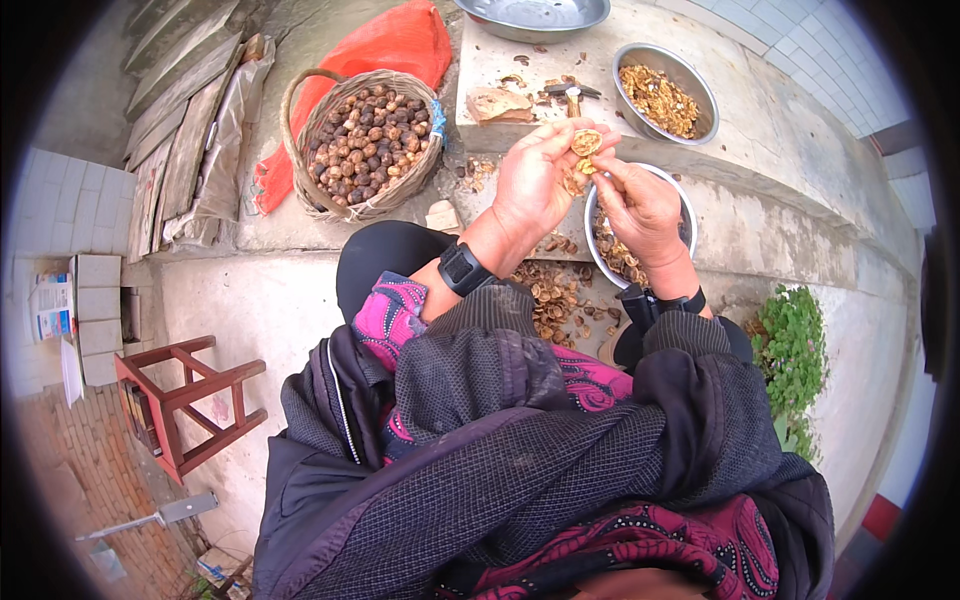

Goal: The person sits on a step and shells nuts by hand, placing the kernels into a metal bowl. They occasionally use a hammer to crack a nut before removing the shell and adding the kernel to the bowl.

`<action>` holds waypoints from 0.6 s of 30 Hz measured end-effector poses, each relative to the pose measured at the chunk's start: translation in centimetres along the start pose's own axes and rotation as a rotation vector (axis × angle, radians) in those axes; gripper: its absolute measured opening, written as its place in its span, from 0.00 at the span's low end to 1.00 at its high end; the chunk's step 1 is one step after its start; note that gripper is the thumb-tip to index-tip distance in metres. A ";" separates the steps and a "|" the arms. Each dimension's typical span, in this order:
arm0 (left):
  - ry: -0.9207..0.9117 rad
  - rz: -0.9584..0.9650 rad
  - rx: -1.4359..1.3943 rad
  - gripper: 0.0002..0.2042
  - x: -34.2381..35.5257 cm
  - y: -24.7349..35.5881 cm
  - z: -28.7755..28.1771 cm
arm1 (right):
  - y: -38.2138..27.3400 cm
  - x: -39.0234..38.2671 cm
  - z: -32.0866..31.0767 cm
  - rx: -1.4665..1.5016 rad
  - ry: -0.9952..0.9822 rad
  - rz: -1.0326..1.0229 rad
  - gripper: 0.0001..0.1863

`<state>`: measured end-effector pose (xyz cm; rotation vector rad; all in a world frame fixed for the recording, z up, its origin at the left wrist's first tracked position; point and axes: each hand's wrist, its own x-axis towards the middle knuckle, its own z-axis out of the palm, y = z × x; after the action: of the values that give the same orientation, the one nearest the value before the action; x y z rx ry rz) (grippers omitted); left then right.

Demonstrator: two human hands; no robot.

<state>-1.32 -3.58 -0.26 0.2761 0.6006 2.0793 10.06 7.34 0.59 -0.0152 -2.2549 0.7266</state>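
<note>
My left hand [530,180] is closed around a cracked walnut [587,142], its pale inner side turned up. The fingertips of my right hand [645,210] pinch at a yellowish walnut kernel piece [586,166] at the shell's lower edge. Both hands meet above the concrete step. Under my right hand, partly hidden by it, stands a metal bowl [692,222] with dark shell bits. Beyond the hands lies a hammer [573,104], beside a flat broken stone [498,104]. A second metal bowl [707,128] holds walnut kernels at the far right.
A wicker basket [300,140] full of whole walnuts stands left, against a red mesh sack [400,48]. At the back is a large metal basin [540,14]. Shells [552,300] litter the ground by my feet. A wooden stool [190,400] lies left; a green plant [790,345] grows right.
</note>
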 end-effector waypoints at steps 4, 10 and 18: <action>0.010 -0.011 0.037 0.14 0.0 -0.4 -0.4 | -0.4 0.1 0.3 -0.001 0.016 0.042 0.14; 0.210 -0.121 0.117 0.12 -0.2 -0.5 -1.0 | 2.3 0.2 -2.3 1.030 0.149 0.832 0.05; -0.059 -0.479 0.902 0.14 -1.0 -2.7 -1.4 | 19.8 7.1 -5.7 1.131 0.553 1.151 0.23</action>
<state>0.65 -3.63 -2.81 0.6256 1.3953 1.2348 4.75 28.35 -1.52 -0.8749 -0.9019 2.1459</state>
